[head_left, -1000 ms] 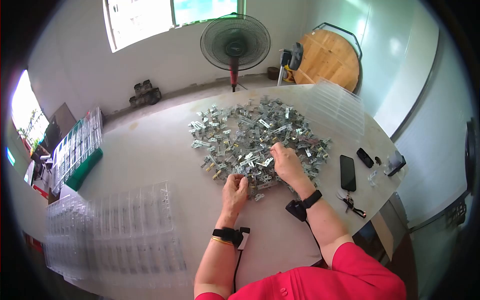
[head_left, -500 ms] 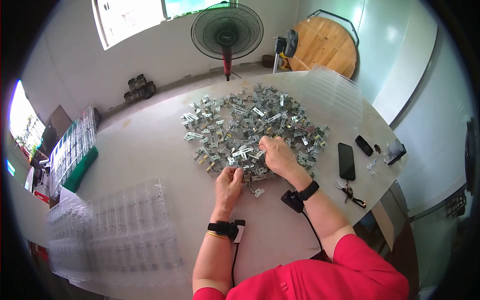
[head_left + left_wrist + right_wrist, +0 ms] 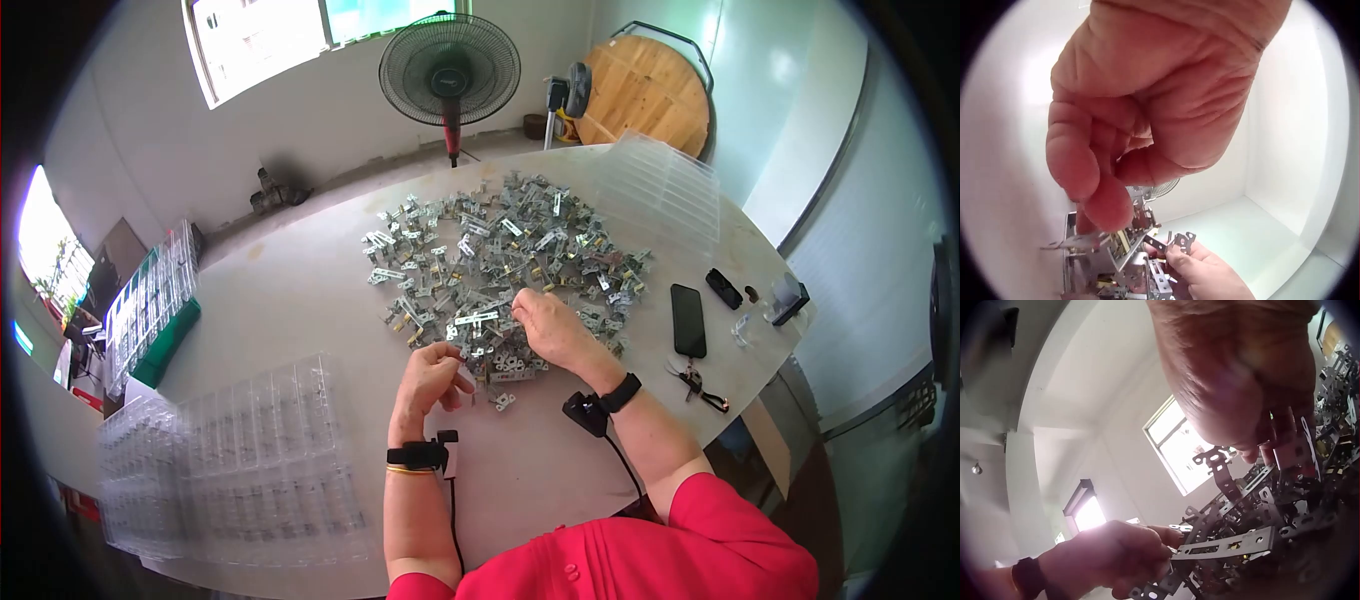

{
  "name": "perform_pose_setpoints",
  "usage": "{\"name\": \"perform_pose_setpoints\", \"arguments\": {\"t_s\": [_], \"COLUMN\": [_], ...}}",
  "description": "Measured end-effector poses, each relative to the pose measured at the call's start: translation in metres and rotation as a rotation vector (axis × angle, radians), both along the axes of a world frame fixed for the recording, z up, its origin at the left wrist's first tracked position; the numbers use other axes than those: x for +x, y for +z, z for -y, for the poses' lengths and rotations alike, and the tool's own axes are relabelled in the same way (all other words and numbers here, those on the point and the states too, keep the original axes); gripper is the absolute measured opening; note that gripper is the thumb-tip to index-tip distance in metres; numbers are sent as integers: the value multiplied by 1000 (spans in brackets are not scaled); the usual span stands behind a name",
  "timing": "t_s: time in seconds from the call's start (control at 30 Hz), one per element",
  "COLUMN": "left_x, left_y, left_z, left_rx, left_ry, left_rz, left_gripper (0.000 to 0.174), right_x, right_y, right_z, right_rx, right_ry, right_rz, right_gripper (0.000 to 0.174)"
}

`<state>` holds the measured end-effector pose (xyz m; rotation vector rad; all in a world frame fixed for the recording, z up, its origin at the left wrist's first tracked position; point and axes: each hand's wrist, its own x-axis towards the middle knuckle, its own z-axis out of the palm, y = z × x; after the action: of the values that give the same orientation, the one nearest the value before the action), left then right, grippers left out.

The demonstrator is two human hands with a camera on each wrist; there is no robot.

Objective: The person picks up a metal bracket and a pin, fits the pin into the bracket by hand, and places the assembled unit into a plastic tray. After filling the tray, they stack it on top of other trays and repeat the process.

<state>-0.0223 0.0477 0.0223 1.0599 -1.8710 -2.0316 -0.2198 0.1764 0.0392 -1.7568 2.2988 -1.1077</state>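
A large heap of small metal brackets (image 3: 470,230) covers the middle of the table. At the heap's near left edge is my left hand (image 3: 428,382), its fingers curled down and pinching a flat slotted metal strip (image 3: 1229,547). My right hand (image 3: 556,328) is over the near right part of the heap, thumb and fingers bent together. From the left wrist view, a thin punched metal bracket (image 3: 1179,242) shows between the right hand's fingertips. Several brackets lie right under both hands.
Clear plastic trays (image 3: 240,460) lie at the left front, and another clear tray (image 3: 665,190) is at the back right. On the right are a phone (image 3: 688,320), pliers (image 3: 700,385) and a black case (image 3: 724,288). A fan (image 3: 450,75) stands beyond the table.
My left hand has drawn back to the left, away from the heap, with a metal strip at its fingers. The right hand stays over the heap, slightly lower in view.
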Motion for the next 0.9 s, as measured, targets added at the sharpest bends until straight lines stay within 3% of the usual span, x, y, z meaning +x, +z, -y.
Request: {"name": "perform_pose_setpoints", "arguments": {"t_s": [0.4, 0.57, 0.77, 0.87, 0.9], "left_x": [16, 20, 19, 17, 17], "left_y": [-14, -12, -12, -14, -13], "left_z": [18, 19, 20, 19, 20], "left_rx": [-30, -33, -15, -4, -3], "left_ry": [82, 80, 80, 97, 105], "left_rz": [52, 19, 40, 65, 80], "left_gripper": [19, 19, 20, 20, 20], "right_x": [35, 29, 24, 24, 26], "right_y": [4, 10, 23, 37, 44], "right_z": [-15, -15, -19, -18, -19], "right_rx": [-76, 85, 15, -176, -182], "right_ry": [99, 54, -118, 109, 117], "right_rz": [110, 207, -35, 610, 610], "right_gripper": [11, 13, 14, 14, 14]}}
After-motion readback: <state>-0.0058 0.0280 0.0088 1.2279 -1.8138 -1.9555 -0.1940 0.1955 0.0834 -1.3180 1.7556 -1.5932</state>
